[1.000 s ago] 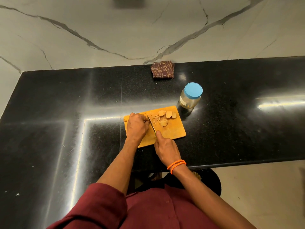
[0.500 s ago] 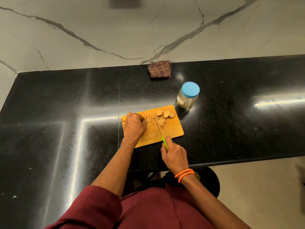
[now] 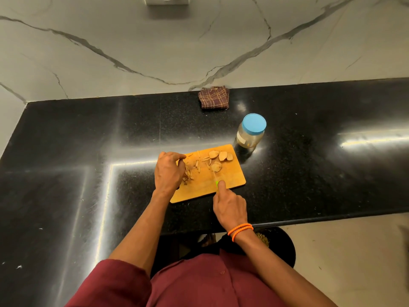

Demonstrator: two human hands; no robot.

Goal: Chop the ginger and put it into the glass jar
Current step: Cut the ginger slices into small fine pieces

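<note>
An orange cutting board (image 3: 230, 178) lies on the black counter. Round ginger slices (image 3: 221, 155) sit near its far edge, and thin ginger strips (image 3: 189, 175) lie at its left. My left hand (image 3: 168, 171) is on the board's left side, with curled fingers holding down the bunch of strips. My right hand (image 3: 230, 204) grips the green-handled knife (image 3: 216, 181) at the board's near edge. The thin blade points away toward a ginger slice. The glass jar (image 3: 251, 138) stands beyond the board's far right corner with its blue lid (image 3: 253, 123) on.
A folded brown checked cloth (image 3: 214, 97) lies at the back of the counter against the marble wall. The counter's front edge runs just behind my right wrist. A dark round object (image 3: 283, 247) sits on the floor below it.
My right hand has drawn the knife back toward me and to the right, away from my left hand. The left hand has stayed on the strips at the board's left.
</note>
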